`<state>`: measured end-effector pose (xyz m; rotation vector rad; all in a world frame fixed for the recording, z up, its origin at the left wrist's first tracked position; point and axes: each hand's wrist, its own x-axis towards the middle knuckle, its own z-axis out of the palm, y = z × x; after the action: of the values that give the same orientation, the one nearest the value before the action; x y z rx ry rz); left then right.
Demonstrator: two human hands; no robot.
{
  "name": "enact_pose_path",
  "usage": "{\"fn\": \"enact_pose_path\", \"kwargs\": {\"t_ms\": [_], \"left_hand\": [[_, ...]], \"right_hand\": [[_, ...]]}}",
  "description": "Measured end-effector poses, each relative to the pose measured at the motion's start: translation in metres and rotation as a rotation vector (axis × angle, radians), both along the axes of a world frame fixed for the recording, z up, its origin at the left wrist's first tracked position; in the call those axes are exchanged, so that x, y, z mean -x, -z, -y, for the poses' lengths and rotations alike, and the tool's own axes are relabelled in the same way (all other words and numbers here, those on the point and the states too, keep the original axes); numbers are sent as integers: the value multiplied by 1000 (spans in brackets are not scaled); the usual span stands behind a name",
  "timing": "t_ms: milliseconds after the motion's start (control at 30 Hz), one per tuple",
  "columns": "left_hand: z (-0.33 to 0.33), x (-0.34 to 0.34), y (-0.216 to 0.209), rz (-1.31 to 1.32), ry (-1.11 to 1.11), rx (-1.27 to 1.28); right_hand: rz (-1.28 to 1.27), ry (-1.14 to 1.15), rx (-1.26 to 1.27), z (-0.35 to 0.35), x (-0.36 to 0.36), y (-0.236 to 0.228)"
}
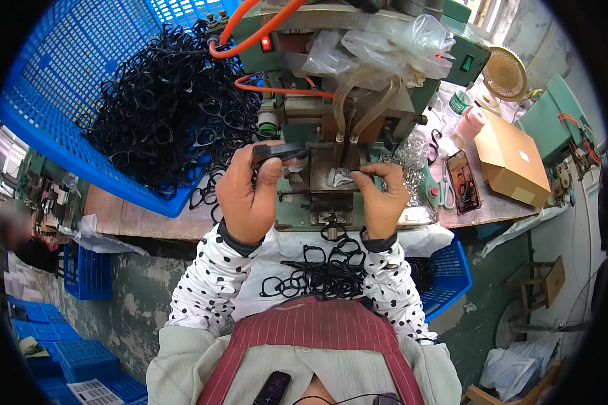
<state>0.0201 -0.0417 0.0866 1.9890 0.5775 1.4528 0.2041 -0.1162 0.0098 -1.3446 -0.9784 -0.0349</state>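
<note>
One black curved plastic piece (280, 154) gripped in left hand (245, 196) | right hand (385, 197): fingertips beside small silvery piece (338, 177), cannot tell whether gripping | far left: blue latticed plastic basket (81, 160)

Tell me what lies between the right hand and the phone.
In the head view, a pile of small silvery pieces, then green-handled scissors, lie between the right hand and the phone.

Eyeglass frames (162, 115) lie in a basket (54, 150) left of the machine (307, 108), a phone (462, 182) right of it.
</note>
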Motion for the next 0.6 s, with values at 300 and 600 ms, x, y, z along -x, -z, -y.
{"fn": "enact_pose_path", "kwargs": {"t_ms": [300, 600], "left_hand": [[-20, -8, -9, -23, -15, 16], [-22, -7, -12, -8, 14, 61]], "right_hand": [[-285, -41, -67, -17, 18, 12], [-361, -118, -59, -22, 24, -1]]}}
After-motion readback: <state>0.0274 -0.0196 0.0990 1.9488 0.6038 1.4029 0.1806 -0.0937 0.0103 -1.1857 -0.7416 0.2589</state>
